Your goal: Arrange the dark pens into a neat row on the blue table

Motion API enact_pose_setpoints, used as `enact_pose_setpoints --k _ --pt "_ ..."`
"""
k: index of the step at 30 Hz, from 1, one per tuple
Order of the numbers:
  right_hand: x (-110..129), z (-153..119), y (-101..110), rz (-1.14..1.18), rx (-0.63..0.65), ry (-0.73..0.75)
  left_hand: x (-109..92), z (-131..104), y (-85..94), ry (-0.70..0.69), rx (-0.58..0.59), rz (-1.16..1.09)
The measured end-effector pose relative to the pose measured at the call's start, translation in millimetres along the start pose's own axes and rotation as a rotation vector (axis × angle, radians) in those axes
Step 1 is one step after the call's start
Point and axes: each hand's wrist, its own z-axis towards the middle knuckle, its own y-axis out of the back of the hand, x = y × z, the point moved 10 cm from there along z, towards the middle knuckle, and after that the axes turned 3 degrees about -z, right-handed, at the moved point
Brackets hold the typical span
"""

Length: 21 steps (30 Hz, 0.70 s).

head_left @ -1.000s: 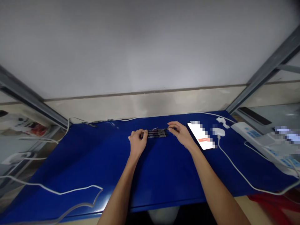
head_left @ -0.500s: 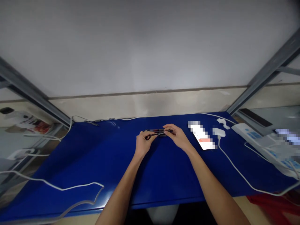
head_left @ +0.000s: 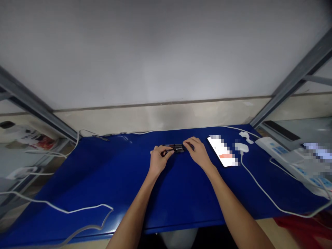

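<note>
Several slim dark pens (head_left: 177, 146) lie side by side, crosswise between my hands, just above or on the blue tabletop (head_left: 124, 180). My left hand (head_left: 158, 160) is closed, thumb and fingers pinching the pens at their left end. At the right end, my right hand (head_left: 199, 153) is closed too, its thumb and fingertips bent around a dark pen end. The fingers cover both ends of the bundle, so the tips are hidden.
Right of my hands lie a lit phone (head_left: 223, 151), a white charger (head_left: 241, 147) with its cable, and a white power strip (head_left: 281, 150). Thin dark items (head_left: 105, 136) rest at the back left. A white cable (head_left: 77, 208) crosses the left front.
My right hand has slid slightly right, uncovering more of the pens' middle. My left hand keeps its pinch in nearly the same spot.
</note>
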Motion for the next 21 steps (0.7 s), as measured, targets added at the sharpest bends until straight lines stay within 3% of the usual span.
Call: enact_pose_setpoints --k 3,8,15,21 --pt "22 -2 -20 0.127 0.155 0.04 -6 -1 -2.8 -0.039 0.022 -0.005" --pt "23 -7 -34 0.189 0.189 -0.011 -12 -2 -6.0 -0.046 0.043 0.031" --pt "-4 -4 -10 0.387 0.067 -0.253 -16 -3 5.4 -0.033 -0.024 0.007" --pt "2 -5 -9 0.683 0.062 -0.326 -13 -2 14.8 0.0 -0.093 0.044"
